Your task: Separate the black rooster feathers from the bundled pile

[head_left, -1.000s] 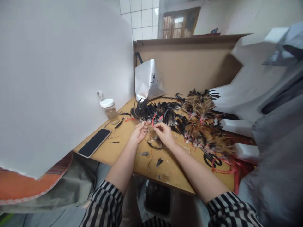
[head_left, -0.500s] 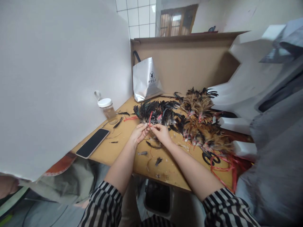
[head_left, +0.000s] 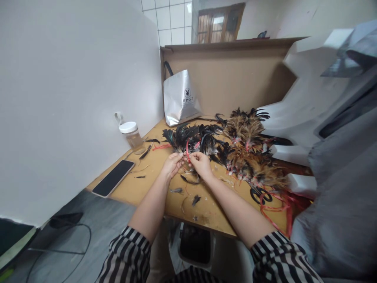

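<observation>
Over the table (head_left: 173,206), the right hand (head_left: 201,165) grips red ribbon (head_left: 187,147) (whether the left hand (head_left: 172,165) does too, I cannot tell).

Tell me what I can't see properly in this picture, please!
All in the head view:
Scissors: blade tips, hidden by brown feathers.
Silver bag: its inside, hidden by its front.
Red strip: lower end, lost among the fingers.
Grey fabric: cut off by the right edge.

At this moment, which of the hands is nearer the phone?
Left. The left hand is right of the phone; the right hand is farther right, past the left one.
</observation>
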